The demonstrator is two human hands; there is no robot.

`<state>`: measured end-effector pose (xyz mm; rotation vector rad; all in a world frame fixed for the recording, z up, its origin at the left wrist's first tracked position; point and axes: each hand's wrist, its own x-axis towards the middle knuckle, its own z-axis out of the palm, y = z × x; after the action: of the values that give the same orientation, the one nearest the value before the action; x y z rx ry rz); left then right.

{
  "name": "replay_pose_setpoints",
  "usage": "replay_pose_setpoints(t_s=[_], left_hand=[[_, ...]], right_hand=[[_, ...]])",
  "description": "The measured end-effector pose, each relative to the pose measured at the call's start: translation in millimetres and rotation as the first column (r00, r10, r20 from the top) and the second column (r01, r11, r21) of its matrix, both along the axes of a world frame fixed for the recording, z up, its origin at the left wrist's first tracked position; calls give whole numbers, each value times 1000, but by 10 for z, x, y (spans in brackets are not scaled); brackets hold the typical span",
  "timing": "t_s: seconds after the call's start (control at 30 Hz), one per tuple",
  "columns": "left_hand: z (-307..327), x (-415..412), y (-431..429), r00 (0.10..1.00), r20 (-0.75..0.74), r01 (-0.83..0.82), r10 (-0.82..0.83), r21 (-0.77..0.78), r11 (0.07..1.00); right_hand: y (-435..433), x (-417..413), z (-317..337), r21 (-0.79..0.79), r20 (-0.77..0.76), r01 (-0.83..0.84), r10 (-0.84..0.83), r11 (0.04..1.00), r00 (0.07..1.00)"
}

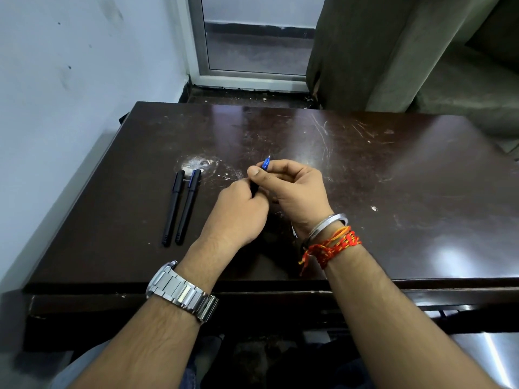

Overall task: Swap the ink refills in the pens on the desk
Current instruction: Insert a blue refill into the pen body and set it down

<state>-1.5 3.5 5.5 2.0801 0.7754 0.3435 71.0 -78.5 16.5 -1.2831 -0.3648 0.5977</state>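
Observation:
Two capped black pens lie side by side on the dark desk [393, 192], left of my hands: one all black [173, 207] and one with a blue clip [188, 206]. A third pen [265, 163] is held between both hands above the desk's middle; only its blue tip and point show past my fingers. My right hand [292, 192] pinches the pen near the blue tip. My left hand [238, 214] is closed around the pen's black barrel, which is mostly hidden.
The desk has a scratched top with a whitish smudge [196, 164] behind the two pens. A wall runs along the left. A window frame [252, 74] and a curtain [365, 51] stand behind the desk.

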Motion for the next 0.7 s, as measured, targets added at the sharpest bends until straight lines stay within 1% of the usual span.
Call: replay_pose_setpoints(t_s=[0.07, 0.13, 0.2, 0.23, 0.33, 0.4, 0.47, 0.53, 0.6, 0.7], left_hand=[[15, -7, -9, 1000, 9, -1, 1, -6, 1000], [8, 2, -14, 1000, 1, -4, 4, -5, 1000], [5, 20, -6, 1000, -18, -20, 20, 3, 1000], [8, 20, -1, 999, -23, -27, 27, 3, 1000], [11, 8, 5, 1000, -15, -20, 20, -29, 999], [21, -4, -2, 1000, -12, -16, 16, -52, 999], [13, -6, -1, 1000, -1, -18, 18, -57, 998], [5, 2, 7, 999, 6, -40, 41, -54, 998], [-3, 3, 25, 998, 3, -64, 64, -51, 997], [2, -7, 22, 999, 7, -36, 36, -74, 997]], right_hand=[[6, 4, -10, -17, 13, 25, -25, 1000, 1000], [7, 10, -4, -2, -18, -11, 11, 1000, 1000], [-3, 13, 13, 49, -70, -61, 64, 997, 995], [-10, 13, 18, 64, -69, -68, 73, 996, 995], [-21, 12, 7, 30, 19, -18, 18, 999, 1000], [-16, 15, -3, 0, 47, 15, -15, 1000, 999], [-13, 19, 1, 1, 45, -25, 25, 1000, 999], [-16, 12, 15, 50, -4, -95, 96, 994, 995], [-21, 0, 20, 66, 4, -112, 112, 992, 994], [-10, 5, -5, -3, 73, -16, 16, 1000, 997]])
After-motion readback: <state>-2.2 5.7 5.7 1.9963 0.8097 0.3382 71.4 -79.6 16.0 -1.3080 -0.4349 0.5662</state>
